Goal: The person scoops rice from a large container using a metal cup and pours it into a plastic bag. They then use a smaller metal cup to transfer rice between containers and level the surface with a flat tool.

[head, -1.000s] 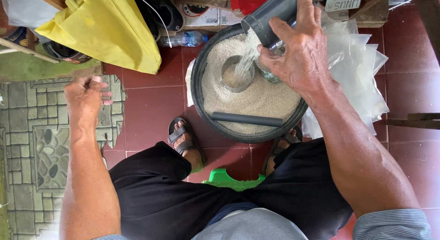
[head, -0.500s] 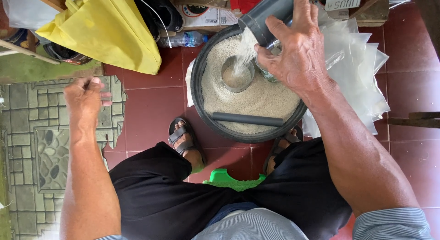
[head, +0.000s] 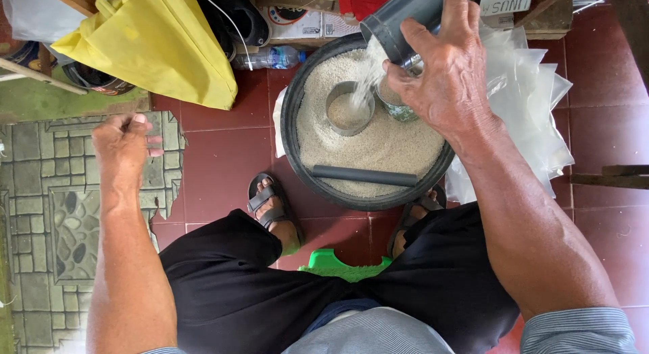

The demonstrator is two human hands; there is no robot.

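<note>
My right hand (head: pixel 449 77) grips a grey plastic pipe (head: pixel 402 19), tilted over a round black basin (head: pixel 297 161) full of white rice. Rice pours out of the pipe's mouth into a small metal tin (head: pixel 349 110) sunk in the rice. A second tin (head: pixel 395 104) sits partly hidden under my fingers. A short dark tube (head: pixel 365 175) lies across the rice at the near side. My left hand (head: pixel 125 146) hovers over the patterned floor mat (head: pixel 47 212) at the left, fingers loosely curled, holding nothing.
Clear plastic bags (head: pixel 527 104) lie stacked right of the basin. A yellow bag (head: pixel 155 39), a plastic bottle (head: pixel 270 58) and boxes crowd the far side. My sandalled feet (head: pixel 270 205) flank the basin on the red tiles; a green stool (head: pixel 345 265) shows between my legs.
The pipe has tipped further and the stream of rice into the tin has grown. My left hand has stayed almost still.
</note>
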